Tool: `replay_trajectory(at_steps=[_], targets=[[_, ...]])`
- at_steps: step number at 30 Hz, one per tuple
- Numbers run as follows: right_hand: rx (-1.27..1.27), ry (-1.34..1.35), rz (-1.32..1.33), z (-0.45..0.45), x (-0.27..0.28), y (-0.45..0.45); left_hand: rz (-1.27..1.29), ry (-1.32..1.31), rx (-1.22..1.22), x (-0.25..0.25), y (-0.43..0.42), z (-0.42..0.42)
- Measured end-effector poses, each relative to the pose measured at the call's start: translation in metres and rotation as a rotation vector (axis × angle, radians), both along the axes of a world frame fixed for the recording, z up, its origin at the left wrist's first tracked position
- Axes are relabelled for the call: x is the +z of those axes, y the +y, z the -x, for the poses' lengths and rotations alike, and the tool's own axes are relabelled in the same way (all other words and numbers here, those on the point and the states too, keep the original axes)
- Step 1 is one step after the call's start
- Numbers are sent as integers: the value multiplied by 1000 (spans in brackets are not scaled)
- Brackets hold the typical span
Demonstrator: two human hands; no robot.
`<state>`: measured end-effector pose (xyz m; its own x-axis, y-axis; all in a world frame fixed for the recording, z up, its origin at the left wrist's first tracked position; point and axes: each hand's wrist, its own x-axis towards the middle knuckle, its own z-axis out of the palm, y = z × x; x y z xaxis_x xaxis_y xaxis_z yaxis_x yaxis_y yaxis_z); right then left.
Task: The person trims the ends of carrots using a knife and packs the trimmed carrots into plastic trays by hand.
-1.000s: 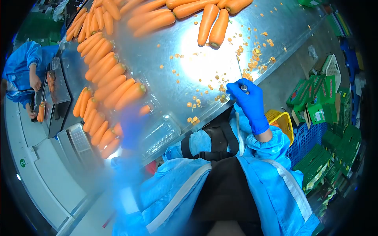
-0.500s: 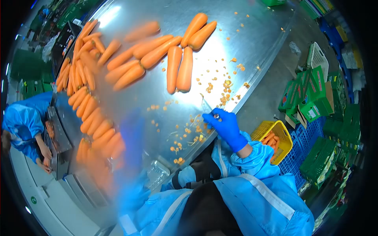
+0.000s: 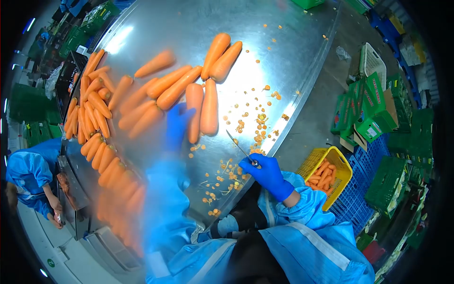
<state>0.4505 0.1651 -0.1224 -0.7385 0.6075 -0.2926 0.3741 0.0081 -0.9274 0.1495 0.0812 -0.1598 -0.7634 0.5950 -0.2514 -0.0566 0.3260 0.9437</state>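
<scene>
My right hand (image 3: 266, 174), in a blue glove, is closed round the handle of a knife (image 3: 240, 146), its thin blade pointing up and left over the steel table (image 3: 265, 28). My left hand (image 3: 177, 127), also blue-gloved and blurred, has its fingers against the left side of a large carrot (image 3: 194, 111); the thumb is hard to make out. Right beside that carrot lies another carrot (image 3: 209, 109). Beyond them two more carrots (image 3: 222, 57) rest side by side, and several carrots (image 3: 172, 85) lie to the left.
Carrot trimmings (image 3: 260, 125) litter the table's right part. A pile of carrots (image 3: 92, 109) and a blurred row (image 3: 113, 173) lie left. A yellow crate (image 3: 343, 175) holds carrots beside blue crates (image 3: 357, 194) and green boxes (image 3: 376, 111). Another person (image 3: 30, 170) works at far left.
My left hand has moved up from the lower left to a carrot, which has shifted slightly toward me against its neighbour. The knife stays in my right hand. The view has shifted a little.
</scene>
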Motion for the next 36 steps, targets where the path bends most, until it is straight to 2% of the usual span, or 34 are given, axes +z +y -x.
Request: replay_trajectory(at_steps=[1,3,5,7,9,12,13,15,18,19,22,25,26,29,31,32,34,35,36], targets=[[-4,1,1,1,0,-2,-64,-54,32,-2,-14,-4],[-10,2,3,2,0,-6,-222,-92,86,25,-46,-36],[-14,38,-22,0,-10,-13,-257,-209,126,38,-89,-63],[16,67,-83,2,-10,-22,-436,-395,190,51,-119,-89],[61,82,-172,7,2,-31,-760,-648,263,63,-132,-130],[125,70,-328,19,38,-51,-901,-944,480,56,-144,-174],[118,154,-416,19,38,-57,-921,-1002,560,57,-150,-178],[241,205,-528,15,45,-64,-784,-886,518,21,-188,-173],[420,259,-690,10,54,-78,-758,-687,567,24,-203,-180],[474,245,-743,11,60,-84,-696,-589,501,22,-208,-181],[574,231,-828,12,63,-96,-971,-948,562,26,-219,-177],[552,282,-860,15,65,-102,-1010,-1000,686,31,-215,-181],[530,312,-866,16,66,-104,-969,-941,669,49,-206,-187],[477,315,-896,13,63,-106,-733,-575,467,54,-200,-200],[417,290,-828,13,58,-103,-824,-692,425,56,-202,-202],[388,278,-792,14,53,-100,-1010,-964,474,63,-205,-199],[84,-66,-176,26,24,-74,-1246,-1324,597,73,-205,-198],[56,-17,-110,28,19,-59,-1305,-1403,675,76,-199,-197],[125,51,-224,26,21,-60,-1364,-1480,757,77,-197,-197]])
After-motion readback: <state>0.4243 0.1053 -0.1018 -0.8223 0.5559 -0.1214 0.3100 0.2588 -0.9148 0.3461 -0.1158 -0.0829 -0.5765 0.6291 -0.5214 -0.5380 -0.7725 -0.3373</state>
